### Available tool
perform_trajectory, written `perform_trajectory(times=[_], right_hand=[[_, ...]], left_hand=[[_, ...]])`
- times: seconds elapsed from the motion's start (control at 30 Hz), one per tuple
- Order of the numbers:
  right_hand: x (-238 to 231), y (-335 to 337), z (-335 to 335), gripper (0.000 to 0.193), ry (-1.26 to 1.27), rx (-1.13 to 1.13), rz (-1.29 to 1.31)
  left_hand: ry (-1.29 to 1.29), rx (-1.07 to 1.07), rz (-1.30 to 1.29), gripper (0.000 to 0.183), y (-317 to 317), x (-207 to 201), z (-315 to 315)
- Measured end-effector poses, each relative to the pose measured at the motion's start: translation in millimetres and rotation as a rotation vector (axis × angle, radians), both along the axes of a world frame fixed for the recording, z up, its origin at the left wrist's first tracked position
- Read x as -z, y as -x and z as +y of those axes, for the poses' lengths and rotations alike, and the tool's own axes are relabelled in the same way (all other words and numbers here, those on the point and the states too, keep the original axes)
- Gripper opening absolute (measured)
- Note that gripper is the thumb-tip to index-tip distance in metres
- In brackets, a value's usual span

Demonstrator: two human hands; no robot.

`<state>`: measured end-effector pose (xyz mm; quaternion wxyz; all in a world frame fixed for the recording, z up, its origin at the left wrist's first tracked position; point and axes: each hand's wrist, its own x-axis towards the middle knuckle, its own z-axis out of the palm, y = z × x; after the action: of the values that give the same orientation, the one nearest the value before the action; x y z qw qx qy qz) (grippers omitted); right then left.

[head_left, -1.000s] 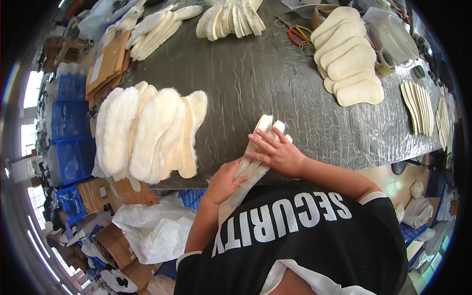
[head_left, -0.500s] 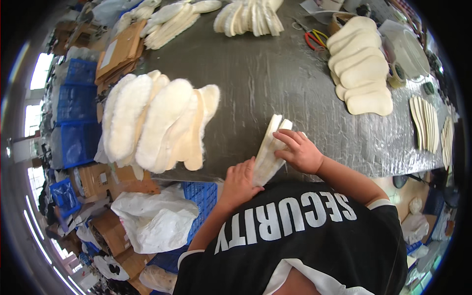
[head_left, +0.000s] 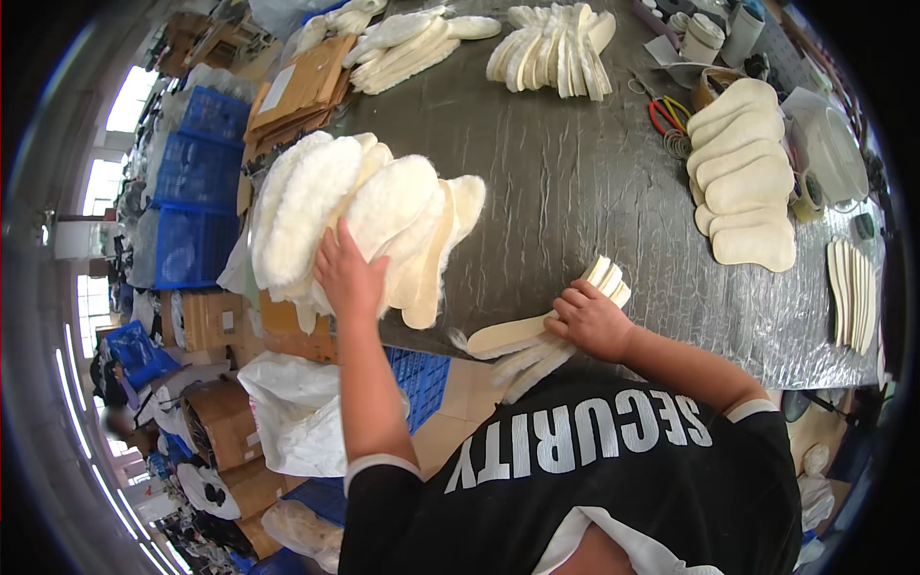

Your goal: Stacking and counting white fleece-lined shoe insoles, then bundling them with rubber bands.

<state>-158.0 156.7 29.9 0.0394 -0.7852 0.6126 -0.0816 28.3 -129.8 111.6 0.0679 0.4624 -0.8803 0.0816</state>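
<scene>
My left hand [head_left: 351, 276] rests on a pile of fluffy cream insoles [head_left: 395, 195] at the left of the table, thumb apart and fingers stretched over the fleece. At the table's near edge my right hand [head_left: 591, 322] is closed round the middle of a small bunch of insoles [head_left: 506, 335]. Their ends fan out on the left, with one smooth tan side facing up; the other ends stand close together above the knuckles. The palm hides the middle of this bunch.
The dark table [head_left: 537, 182] carries overlapping cream insoles [head_left: 747, 182] on the right and a row of insoles [head_left: 850, 295] farther right. More fleece insoles [head_left: 551, 53] lie at the back. Red-and-yellow-handled pliers [head_left: 668, 113] lie near a tape roll [head_left: 811, 195]. Blue crates [head_left: 196, 244] stand left.
My left hand has left the bunch and moved left onto the fluffy pile. My right hand keeps the bunch, whose lower ends have spread apart. The whole view has shifted.
</scene>
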Motion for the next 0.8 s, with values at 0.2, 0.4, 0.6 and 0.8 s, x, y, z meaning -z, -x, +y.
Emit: perform_trajectory(times=[0.2,0.4,0.6,0.8], right_hand=[[8,-1,9,0.014,0.113,0.011,-0.051],[8,0,18,0.012,0.11,0.001,-0.086],[19,-3,22,0.021,0.139,0.008,-0.152],[5,0,16,0.022,0.082,-0.036,-0.011]], left_hand=[[-0.403,-0.017,0.118,0.051,-13,-18,-24],[-1.212,0.286,0.426,0.05,4,-1,14],[-2.273,0.241,0.383,0.06,31,104,73],[-1.701,0.437,-0.206,0.043,43,109,104]])
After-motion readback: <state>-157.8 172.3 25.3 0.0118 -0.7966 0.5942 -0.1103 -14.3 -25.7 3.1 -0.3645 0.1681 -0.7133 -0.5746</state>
